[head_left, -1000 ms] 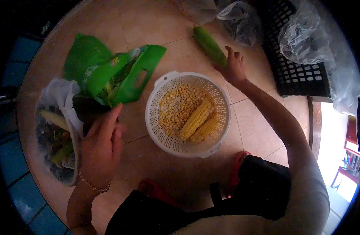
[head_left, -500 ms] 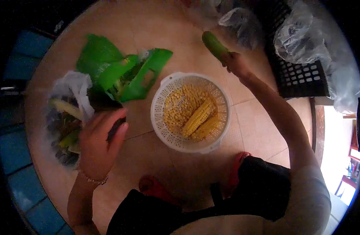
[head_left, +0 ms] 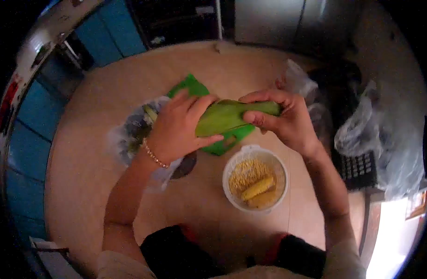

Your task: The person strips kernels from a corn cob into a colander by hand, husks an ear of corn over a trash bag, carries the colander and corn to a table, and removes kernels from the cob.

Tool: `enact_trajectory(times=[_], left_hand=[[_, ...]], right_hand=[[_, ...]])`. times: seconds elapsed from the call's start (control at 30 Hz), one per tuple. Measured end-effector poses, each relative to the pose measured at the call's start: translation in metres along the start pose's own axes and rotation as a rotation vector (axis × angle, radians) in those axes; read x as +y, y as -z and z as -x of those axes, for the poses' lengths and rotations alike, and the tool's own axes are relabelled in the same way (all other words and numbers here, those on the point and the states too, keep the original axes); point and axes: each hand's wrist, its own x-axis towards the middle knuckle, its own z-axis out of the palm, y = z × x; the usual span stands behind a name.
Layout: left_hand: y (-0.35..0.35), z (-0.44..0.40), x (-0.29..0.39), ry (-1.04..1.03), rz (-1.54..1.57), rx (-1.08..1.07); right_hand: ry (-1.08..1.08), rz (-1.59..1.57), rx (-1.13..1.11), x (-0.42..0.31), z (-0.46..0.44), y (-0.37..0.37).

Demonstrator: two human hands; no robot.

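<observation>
Head view, vantage: clock directions are taken from the white colander (head_left: pixel 226 180) on the floor (head_left: pixel 202 204).
Green-husked ear: the corn (head_left: pixel 225 116) is held in the air, nearly level, toward 11 o'clock.
Left hand: the ear's left end is clasped by the left hand (head_left: pixel 176 123), fingers over it and thumb below; the fingertips are blurred.
Right hand: the ear's right end is pinched between thumb and fingers of the right hand (head_left: pixel 288 121).
Slip risk: the ear could be dropped if the smooth husk were gripped too loosely.
Spill risk: the loose kernels (head_left: pixel 247 172) and yellow corn (head_left: pixel 258 188) could be scattered if the rim were struck by a falling ear.
Stray husk: scraps could be let fall among the kernels, since the clear bag (head_left: pixel 117 142) lies off at 10 o'clock.
Green bag, 11 o'clock: its opening is partly hidden by the hands, so a scrap could be misplaced near the bag (head_left: pixel 188 86).
Crate, 3 o'clock: draped plastic (head_left: pixel 355 137) could be snagged on the black crate (head_left: pixel 360 168) if brushed by the right forearm.
</observation>
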Motion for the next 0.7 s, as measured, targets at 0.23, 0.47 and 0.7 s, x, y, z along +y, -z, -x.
enact_trajectory(times=[0.23,0.47,0.7], left_hand=[[0.008,0.06,-0.035,0.716,0.313,0.335],[0.016,0.091,-0.087,0.628,0.324,0.457],[0.053,0.081,-0.122,0.662,0.524,0.586]], right_hand=[[0.131,-0.457,0.321,-0.026,-0.101,-0.087],[0.157,0.073,0.341,-0.046,-0.147,-0.173],[0.075,-0.491,0.373,-0.03,-0.174,-0.198]])
